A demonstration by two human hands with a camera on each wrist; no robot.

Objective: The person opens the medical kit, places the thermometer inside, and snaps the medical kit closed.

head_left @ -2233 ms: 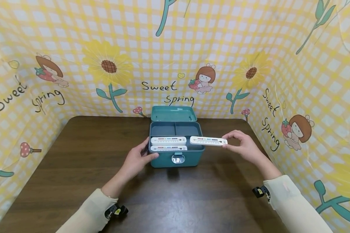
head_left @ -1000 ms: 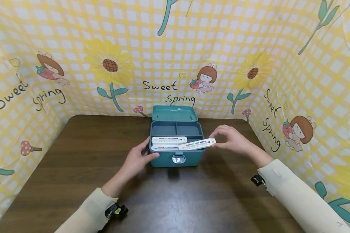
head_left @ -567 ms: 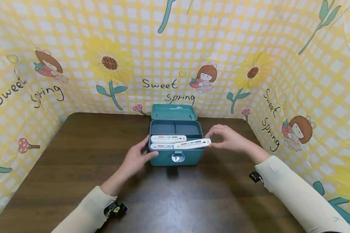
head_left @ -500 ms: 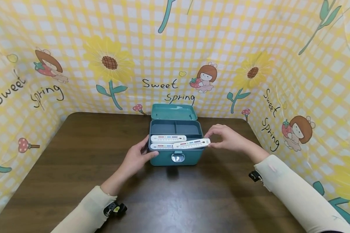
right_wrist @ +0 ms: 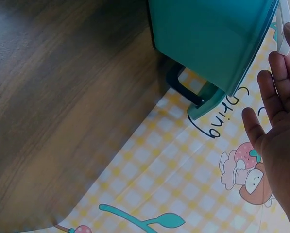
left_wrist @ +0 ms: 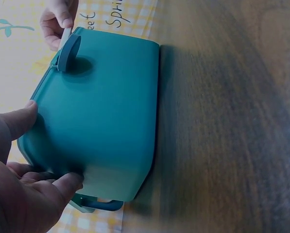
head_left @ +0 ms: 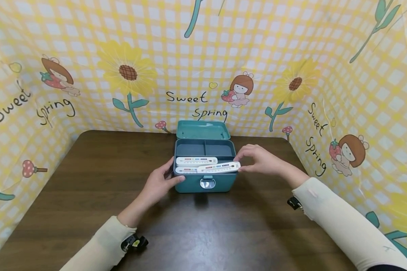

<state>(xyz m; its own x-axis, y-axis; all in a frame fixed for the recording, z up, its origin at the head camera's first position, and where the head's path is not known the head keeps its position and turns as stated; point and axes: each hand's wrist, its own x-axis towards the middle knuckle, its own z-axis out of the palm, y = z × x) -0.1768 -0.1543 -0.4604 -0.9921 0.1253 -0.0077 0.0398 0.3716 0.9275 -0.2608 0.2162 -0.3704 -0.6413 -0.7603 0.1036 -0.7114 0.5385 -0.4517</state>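
1. Left hand: thumb and fingers clamped on the teal box's near-left corner.
2. Right hand: thumb and finger pinch a white strip, poking past the box's right rim; its slant (I'd guess) could make it catch.
3. Table offers room rightward; the lid crowds its far edge.

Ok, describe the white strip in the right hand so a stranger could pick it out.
On the brown table stands a teal box with its lid open. At its front, the right hand pinches one end of a white strip. It alone slants up to the right; its two neighbours lie level.
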